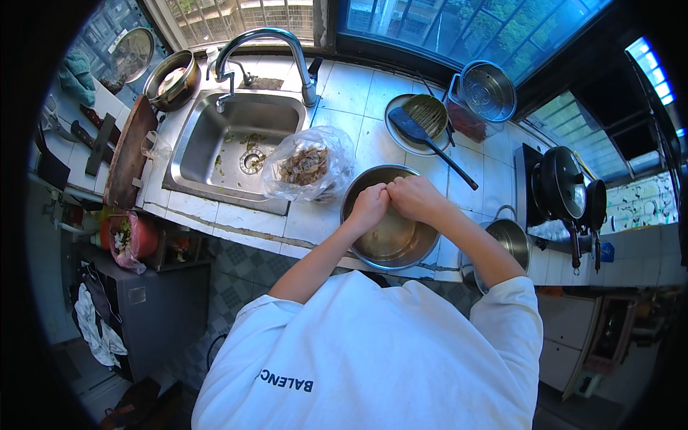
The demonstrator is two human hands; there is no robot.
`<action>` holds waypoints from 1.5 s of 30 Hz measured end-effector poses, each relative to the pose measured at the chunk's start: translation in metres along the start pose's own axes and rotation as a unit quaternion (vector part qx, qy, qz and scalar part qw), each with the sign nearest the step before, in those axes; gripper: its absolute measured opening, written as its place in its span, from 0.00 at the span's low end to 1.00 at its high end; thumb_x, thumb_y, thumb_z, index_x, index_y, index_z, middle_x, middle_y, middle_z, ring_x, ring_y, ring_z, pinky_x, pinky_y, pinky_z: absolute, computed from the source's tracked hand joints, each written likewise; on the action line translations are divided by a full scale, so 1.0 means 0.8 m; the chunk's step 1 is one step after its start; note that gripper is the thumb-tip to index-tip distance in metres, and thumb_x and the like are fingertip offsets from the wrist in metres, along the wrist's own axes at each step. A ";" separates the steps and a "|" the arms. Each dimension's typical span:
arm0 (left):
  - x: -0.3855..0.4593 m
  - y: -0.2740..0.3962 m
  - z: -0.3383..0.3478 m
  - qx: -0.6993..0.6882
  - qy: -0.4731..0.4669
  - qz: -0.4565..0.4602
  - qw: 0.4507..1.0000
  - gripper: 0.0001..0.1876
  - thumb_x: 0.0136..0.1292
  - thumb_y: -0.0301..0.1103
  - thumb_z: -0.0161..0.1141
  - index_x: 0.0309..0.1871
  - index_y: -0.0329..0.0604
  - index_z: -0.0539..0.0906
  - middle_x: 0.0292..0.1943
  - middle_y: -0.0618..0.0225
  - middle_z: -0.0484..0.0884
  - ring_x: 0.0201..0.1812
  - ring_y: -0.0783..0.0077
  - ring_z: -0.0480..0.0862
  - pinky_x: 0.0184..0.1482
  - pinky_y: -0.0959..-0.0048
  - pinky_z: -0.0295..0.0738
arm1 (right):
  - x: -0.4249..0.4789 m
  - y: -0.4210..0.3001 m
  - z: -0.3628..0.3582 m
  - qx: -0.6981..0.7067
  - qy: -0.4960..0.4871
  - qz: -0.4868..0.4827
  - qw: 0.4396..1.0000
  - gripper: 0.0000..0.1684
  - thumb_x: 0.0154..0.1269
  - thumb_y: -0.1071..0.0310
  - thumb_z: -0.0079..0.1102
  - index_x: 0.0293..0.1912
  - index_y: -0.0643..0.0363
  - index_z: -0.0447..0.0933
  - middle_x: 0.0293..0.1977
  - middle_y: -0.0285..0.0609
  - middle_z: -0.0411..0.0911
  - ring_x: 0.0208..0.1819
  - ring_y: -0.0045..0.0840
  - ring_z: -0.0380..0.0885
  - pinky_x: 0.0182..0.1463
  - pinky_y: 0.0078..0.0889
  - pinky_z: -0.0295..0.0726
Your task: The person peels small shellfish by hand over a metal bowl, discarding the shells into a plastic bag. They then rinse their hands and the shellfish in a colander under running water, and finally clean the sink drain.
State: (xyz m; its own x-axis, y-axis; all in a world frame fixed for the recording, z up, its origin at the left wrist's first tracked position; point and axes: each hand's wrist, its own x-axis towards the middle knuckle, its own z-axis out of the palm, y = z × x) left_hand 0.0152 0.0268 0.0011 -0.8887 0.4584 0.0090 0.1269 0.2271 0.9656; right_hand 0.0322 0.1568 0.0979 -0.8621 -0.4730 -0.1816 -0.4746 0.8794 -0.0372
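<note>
My left hand (371, 203) and my right hand (415, 198) meet over a round metal basin (349, 231), their fingers curled in and knuckles touching. Whether anything sits between the fingers is hidden by the hands. Shallow, brownish liquid (389, 239) covers the basin's bottom. Just left of the basin rests an opened clear plastic bag (341, 153), holding a heap of brown, crumpled pieces (305, 165) that look like dried food.
Left of the bag is a steel sink (215, 134) with green scraps, under a curved faucet (260, 32). Behind the basin, a dark spatula (441, 158) lies across a plate (395, 140). A steel pot (508, 239) stands right, near a lidded pan (561, 183). A wooden board (126, 156) leans left.
</note>
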 end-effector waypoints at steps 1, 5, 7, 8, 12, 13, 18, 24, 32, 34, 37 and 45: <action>0.004 -0.002 -0.001 -0.033 -0.012 -0.028 0.999 0.13 0.62 0.35 0.42 0.28 0.37 0.74 0.23 0.51 0.78 0.27 0.50 0.78 0.31 0.58 0.71 | 0.000 0.000 0.003 -0.001 0.014 0.006 1.000 0.07 0.54 0.68 0.53 0.31 0.60 0.76 0.30 0.46 0.78 0.34 0.35 0.80 0.38 0.35 0.78; 0.011 0.019 -0.018 -0.357 -0.100 -0.251 0.894 0.12 0.62 0.34 0.39 0.23 0.43 0.69 0.16 0.66 0.69 0.20 0.66 0.72 0.28 0.66 0.71 | 0.005 -0.002 0.003 0.013 0.062 0.029 0.998 0.08 0.53 0.66 0.55 0.30 0.60 0.76 0.29 0.46 0.77 0.33 0.37 0.80 0.38 0.35 0.78; 0.014 0.032 -0.032 -0.444 -0.131 -0.278 0.842 0.12 0.63 0.34 0.38 0.22 0.47 0.66 0.16 0.73 0.66 0.20 0.73 0.69 0.30 0.68 0.71 | 0.008 -0.003 0.001 0.023 0.082 0.038 0.996 0.08 0.53 0.66 0.55 0.30 0.61 0.76 0.29 0.47 0.77 0.33 0.38 0.79 0.37 0.36 0.78; 0.013 0.046 -0.043 -0.444 -0.145 -0.295 0.833 0.11 0.63 0.34 0.38 0.23 0.47 0.65 0.16 0.73 0.65 0.22 0.72 0.71 0.34 0.67 0.74 | 0.010 -0.001 0.001 0.024 0.091 0.041 0.995 0.09 0.53 0.66 0.55 0.30 0.62 0.76 0.29 0.47 0.77 0.33 0.38 0.79 0.37 0.37 0.78; -0.001 0.030 -0.061 -0.529 -0.216 -0.306 0.761 0.11 0.63 0.33 0.39 0.24 0.46 0.66 0.17 0.73 0.66 0.24 0.71 0.72 0.43 0.61 0.76 | 0.018 0.030 -0.013 0.019 0.188 0.105 0.976 0.06 0.54 0.68 0.55 0.28 0.61 0.74 0.28 0.47 0.75 0.31 0.38 0.78 0.33 0.40 0.76; -0.001 0.027 -0.064 -0.548 -0.216 -0.300 0.750 0.12 0.64 0.33 0.39 0.24 0.46 0.68 0.17 0.72 0.67 0.26 0.70 0.73 0.45 0.59 0.75 | 0.020 0.031 -0.015 0.025 0.223 0.082 0.971 0.05 0.53 0.69 0.55 0.28 0.60 0.73 0.27 0.46 0.75 0.31 0.38 0.77 0.32 0.39 0.76; -0.002 0.009 -0.066 -0.639 -0.210 -0.288 0.682 0.13 0.67 0.38 0.41 0.36 0.44 0.76 0.28 0.67 0.76 0.36 0.64 0.78 0.53 0.49 0.71 | 0.051 -0.001 -0.048 0.071 0.338 -0.022 0.938 0.06 0.51 0.73 0.57 0.33 0.58 0.74 0.27 0.42 0.72 0.32 0.35 0.76 0.32 0.34 0.75; -0.009 0.036 -0.077 -0.688 -0.169 -0.231 0.667 0.20 0.70 0.41 0.38 0.62 0.43 0.64 0.56 0.59 0.72 0.56 0.55 0.74 0.58 0.45 0.65 | 0.133 -0.063 -0.039 0.017 0.255 -0.081 0.963 0.12 0.53 0.67 0.59 0.40 0.52 0.79 0.26 0.40 0.74 0.32 0.32 0.75 0.33 0.34 0.74; -0.008 0.011 -0.068 -0.715 -0.130 -0.193 0.660 0.20 0.59 0.19 0.42 0.56 0.35 0.64 0.52 0.50 0.72 0.57 0.52 0.73 0.60 0.54 0.68 | 0.058 -0.021 -0.045 0.247 0.202 0.180 0.930 0.10 0.54 0.62 0.64 0.25 0.58 0.78 0.29 0.42 0.77 0.27 0.27 0.75 0.28 0.30 0.73; -0.004 0.020 -0.057 -0.711 -0.048 -0.165 0.682 0.19 0.55 0.14 0.38 0.51 0.34 0.65 0.51 0.50 0.73 0.57 0.53 0.73 0.61 0.58 0.69 | 0.013 -0.014 -0.032 0.302 0.118 0.257 0.910 0.14 0.53 0.58 0.64 0.26 0.59 0.76 0.24 0.43 0.77 0.25 0.33 0.77 0.28 0.33 0.73; 0.003 0.033 -0.036 -0.727 0.009 -0.119 0.676 0.17 0.55 0.14 0.38 0.48 0.36 0.65 0.52 0.49 0.73 0.56 0.54 0.74 0.61 0.60 0.68 | -0.019 -0.016 0.039 0.491 0.182 0.247 0.815 0.12 0.55 0.63 0.64 0.33 0.61 0.74 0.26 0.39 0.77 0.25 0.24 0.76 0.25 0.25 0.73; -0.002 0.067 0.001 -0.535 0.003 -0.066 0.842 0.18 0.55 0.14 0.38 0.48 0.37 0.67 0.54 0.54 0.73 0.59 0.67 0.70 0.61 0.72 0.65 | -0.030 -0.028 0.073 0.766 0.286 0.226 0.529 0.11 0.57 0.76 0.59 0.40 0.60 0.71 0.32 0.35 0.75 0.30 0.15 0.74 0.26 0.15 0.75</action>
State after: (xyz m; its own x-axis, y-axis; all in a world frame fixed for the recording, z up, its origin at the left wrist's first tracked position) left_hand 0.0240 0.0387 0.0530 -0.8664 0.4851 -0.1183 -0.4402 -0.6302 0.6396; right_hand 0.0739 0.1512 0.0461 -0.9468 0.2508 -0.2019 0.1269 -0.2857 -0.9499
